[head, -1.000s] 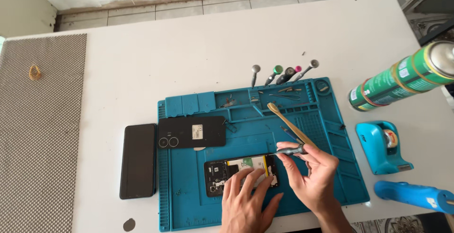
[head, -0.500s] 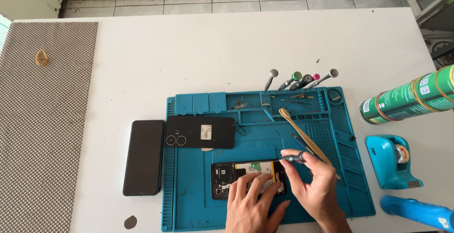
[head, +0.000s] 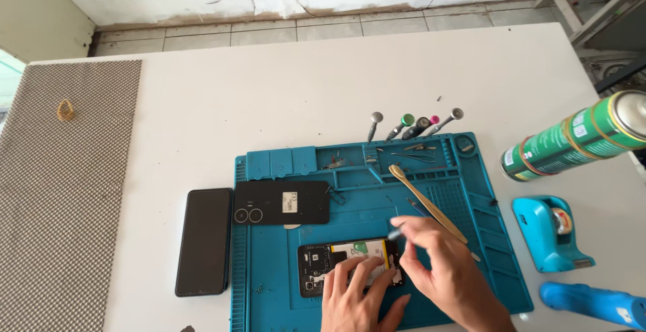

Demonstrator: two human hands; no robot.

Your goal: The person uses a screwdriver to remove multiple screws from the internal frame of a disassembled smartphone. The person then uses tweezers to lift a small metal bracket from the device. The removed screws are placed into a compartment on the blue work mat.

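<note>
My left hand (head: 355, 293) presses flat, fingers spread, on the opened phone (head: 348, 264); just beside it my right hand (head: 441, 271) pinches a small screwdriver (head: 396, 233) above the phone's edge.

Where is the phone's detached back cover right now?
In the head view, the black back cover lies on the blue mat's left part, beside the black screen panel, above the opened phone.

The mat (head: 471, 197) looks like matt blue rubber, ribbed in places. The worktop (head: 269, 103) is smooth, matt white. The can (head: 572, 143) shines like metal; the tweezers (head: 427, 204) are brassy; the cloth (head: 54, 204) is coarsely woven.
</note>
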